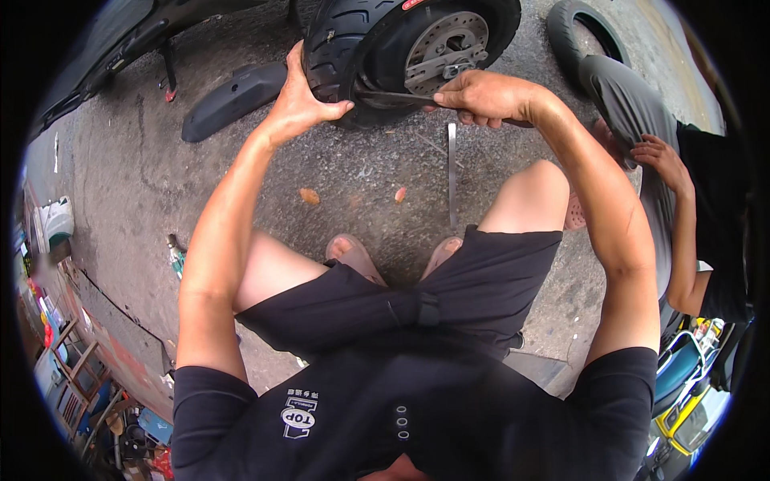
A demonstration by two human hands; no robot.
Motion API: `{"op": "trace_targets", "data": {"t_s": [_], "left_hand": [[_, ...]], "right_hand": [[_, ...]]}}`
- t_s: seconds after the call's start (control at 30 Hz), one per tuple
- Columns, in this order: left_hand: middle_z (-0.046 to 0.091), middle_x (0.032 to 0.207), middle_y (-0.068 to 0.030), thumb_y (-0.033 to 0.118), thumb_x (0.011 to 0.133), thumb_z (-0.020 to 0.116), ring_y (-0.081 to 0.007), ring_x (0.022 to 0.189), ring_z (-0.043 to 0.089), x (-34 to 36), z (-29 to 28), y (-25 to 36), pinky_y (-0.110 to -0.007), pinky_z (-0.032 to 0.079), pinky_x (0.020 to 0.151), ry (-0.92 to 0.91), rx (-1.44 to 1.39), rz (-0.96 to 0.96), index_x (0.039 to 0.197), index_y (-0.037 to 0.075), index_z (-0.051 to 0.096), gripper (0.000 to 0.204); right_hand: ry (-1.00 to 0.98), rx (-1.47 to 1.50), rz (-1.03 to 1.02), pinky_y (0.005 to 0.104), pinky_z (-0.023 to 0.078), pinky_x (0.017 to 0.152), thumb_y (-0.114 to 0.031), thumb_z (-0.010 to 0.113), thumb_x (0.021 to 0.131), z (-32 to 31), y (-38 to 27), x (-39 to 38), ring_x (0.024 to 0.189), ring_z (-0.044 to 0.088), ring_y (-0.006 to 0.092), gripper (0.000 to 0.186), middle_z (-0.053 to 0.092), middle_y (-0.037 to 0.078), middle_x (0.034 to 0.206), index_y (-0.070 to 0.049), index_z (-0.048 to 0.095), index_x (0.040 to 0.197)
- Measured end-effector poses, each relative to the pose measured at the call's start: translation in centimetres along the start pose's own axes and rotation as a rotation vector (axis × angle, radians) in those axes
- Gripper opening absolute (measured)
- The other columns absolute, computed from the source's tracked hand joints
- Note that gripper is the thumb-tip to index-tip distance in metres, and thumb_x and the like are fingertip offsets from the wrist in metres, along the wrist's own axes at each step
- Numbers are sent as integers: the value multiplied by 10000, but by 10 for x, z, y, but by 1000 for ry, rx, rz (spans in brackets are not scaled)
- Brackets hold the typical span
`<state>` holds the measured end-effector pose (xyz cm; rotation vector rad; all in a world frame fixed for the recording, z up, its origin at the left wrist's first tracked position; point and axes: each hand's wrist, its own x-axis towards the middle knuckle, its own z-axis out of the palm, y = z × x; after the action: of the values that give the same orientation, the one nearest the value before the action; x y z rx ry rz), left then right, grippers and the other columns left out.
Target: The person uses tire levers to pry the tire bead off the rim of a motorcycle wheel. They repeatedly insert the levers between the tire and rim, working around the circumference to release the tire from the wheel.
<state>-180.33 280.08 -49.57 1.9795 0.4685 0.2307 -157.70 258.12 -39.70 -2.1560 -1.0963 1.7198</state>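
A black motorcycle tyre (330, 52) sits around a wheel with a brake disc (449, 44), at the top centre. My left hand (303, 100) lies against the tread, its fingers stretched up and its thumb spread toward the near sidewall. Closed around the end of a long, thin tyre lever (393, 99) is my right hand (485, 96). The lever reaches left to the tyre's lower edge, where its tip is hard to make out. Another flat metal bar (452, 172) lies on the ground below my right hand.
A black mudguard (233, 103) lies left of the wheel. A loose tyre (565, 44) is at the upper right, beside a person in grey trousers (634, 88) crouching close to my right arm. A green-handled tool (176, 255) is by my left knee; clutter lines the lower left.
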Motion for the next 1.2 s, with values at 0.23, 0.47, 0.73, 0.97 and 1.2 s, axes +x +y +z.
{"op": "trace_targets", "data": {"t_s": [0.23,0.47,0.73,0.97,1.2], "left_hand": [[418,1559,-261,275,708,965,-354,1474,403,-3,-13,4,-452,340,1225,-35,-6,-95,1614,43,18,1331],[365,1572,-258,267,664,996,-351,1481,374,-2,-12,-4,-434,317,1242,-44,-29,-48,1604,57,11,1377],[352,1607,-256,215,684,979,-347,1509,343,-1,-20,-8,-450,267,1264,-69,-84,-117,1626,59,-23,1385],[441,1541,-256,274,674,988,-369,1456,420,1,-7,1,-435,319,1236,25,15,-131,1596,-13,114,1303],[512,1445,-288,317,692,972,-372,1356,530,-6,-1,13,-428,429,1164,116,163,-157,1548,-51,182,1222]], "right_hand": [[413,-996,-17,430,590,871,-195,646,903,1,-94,3,992,743,359,246,762,204,989,8,778,942],[512,-895,-106,438,601,815,-211,588,984,30,-36,-33,947,749,354,252,764,179,960,-34,759,1036],[535,-299,52,490,551,866,-349,528,1057,91,59,-92,947,709,411,377,734,234,927,-31,725,1102],[669,911,288,329,452,582,-339,575,1066,233,80,9,631,564,151,388,663,49,770,-17,757,1185],[837,1368,282,254,354,518,-235,638,1046,304,45,63,584,435,54,255,543,-38,733,-14,755,1095]]}}
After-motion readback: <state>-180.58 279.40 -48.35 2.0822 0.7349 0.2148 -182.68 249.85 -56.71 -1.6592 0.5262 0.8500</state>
